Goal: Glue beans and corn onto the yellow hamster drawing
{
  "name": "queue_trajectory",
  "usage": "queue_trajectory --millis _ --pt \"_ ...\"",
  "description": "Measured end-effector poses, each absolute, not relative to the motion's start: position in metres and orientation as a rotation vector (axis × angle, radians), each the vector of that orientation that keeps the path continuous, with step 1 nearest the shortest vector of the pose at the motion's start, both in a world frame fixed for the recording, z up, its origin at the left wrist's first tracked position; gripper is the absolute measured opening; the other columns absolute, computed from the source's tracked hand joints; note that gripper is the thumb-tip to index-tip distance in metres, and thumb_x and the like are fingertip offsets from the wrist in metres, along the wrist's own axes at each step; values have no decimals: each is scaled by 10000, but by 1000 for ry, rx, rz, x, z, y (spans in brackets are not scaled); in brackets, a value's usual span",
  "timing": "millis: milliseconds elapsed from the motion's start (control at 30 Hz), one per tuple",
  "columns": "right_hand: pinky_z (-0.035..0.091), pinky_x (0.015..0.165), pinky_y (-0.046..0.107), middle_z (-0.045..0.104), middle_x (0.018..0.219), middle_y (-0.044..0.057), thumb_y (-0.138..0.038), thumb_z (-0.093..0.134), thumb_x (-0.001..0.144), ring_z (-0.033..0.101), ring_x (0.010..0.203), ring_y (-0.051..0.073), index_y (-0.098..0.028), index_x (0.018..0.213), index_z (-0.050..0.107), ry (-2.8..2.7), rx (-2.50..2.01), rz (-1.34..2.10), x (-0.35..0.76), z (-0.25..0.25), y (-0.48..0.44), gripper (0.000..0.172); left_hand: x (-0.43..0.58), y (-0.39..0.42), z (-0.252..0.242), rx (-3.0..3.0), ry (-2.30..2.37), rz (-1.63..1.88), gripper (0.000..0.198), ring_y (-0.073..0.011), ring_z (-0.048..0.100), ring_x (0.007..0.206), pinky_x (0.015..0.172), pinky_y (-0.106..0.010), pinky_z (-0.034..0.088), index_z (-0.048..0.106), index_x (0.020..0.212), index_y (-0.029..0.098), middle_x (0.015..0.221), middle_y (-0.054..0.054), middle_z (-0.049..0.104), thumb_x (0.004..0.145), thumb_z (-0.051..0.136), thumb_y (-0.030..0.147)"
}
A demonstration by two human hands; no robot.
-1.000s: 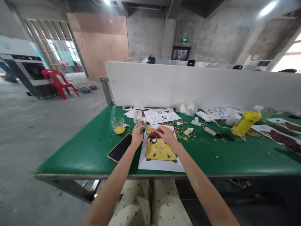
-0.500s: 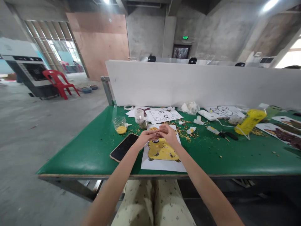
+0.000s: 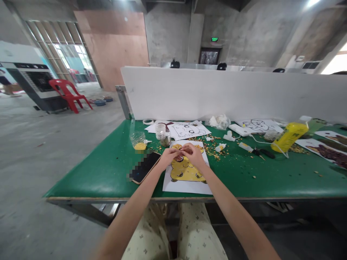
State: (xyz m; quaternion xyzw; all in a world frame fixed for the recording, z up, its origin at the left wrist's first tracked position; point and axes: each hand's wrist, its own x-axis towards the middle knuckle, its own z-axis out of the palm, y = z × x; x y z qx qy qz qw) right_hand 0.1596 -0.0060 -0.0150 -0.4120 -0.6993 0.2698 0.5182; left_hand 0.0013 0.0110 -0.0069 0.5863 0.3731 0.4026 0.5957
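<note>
A white sheet with a yellow cartoon animal picture (image 3: 186, 172) lies on the green table (image 3: 103, 169) in front of me. My left hand (image 3: 169, 156) and my right hand (image 3: 193, 154) meet over the top of the picture, fingertips pinched together above its dark red patch. What they pinch is too small to make out. A dark phone (image 3: 143, 172) lies just left of my left hand. A clear cup with yellow grains (image 3: 138, 141) and a small clear jar (image 3: 162, 133) stand behind the hands.
Loose grains (image 3: 210, 148) are scattered right of the picture. Outline drawings (image 3: 188, 130), small glue bottles (image 3: 220, 147), scissors (image 3: 261, 153), a yellow bottle (image 3: 288, 136) and other finished sheets (image 3: 329, 153) lie further right. A white partition (image 3: 230, 94) backs the table. A red chair (image 3: 69, 94) stands far left.
My left hand moved from the picture's top left corner to meet my right hand over the picture. The camera view has shifted slightly.
</note>
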Motion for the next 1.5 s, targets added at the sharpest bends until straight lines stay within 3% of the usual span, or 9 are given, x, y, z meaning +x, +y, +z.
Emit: queue_trajectory --millis 333,600,1500 --pt "447 628 278 644 746 24 -329 496 818 579 674 162 -194 791 623 -1733 -1045 586 162 -16 -2 187 1 12 -9 1399 824 953 372 -160 630 612 655 -296 519 671 781 93 694 -70 684 677 663 451" --pt "434 614 265 628 730 18 -360 492 828 558 647 147 -198 762 612 -1731 -1043 547 161 -14 -8 212 4 9 -7 1504 830 1025 274 -139 588 577 605 -246 481 670 745 111 617 -32 645 722 626 381" --pt "460 650 270 661 768 31 -332 535 819 599 695 156 -187 813 641 -1733 -1005 544 159 -17 -10 180 4 9 -9 1520 811 1041 178 -129 573 549 583 -243 475 630 732 111 578 -19 615 746 542 266"
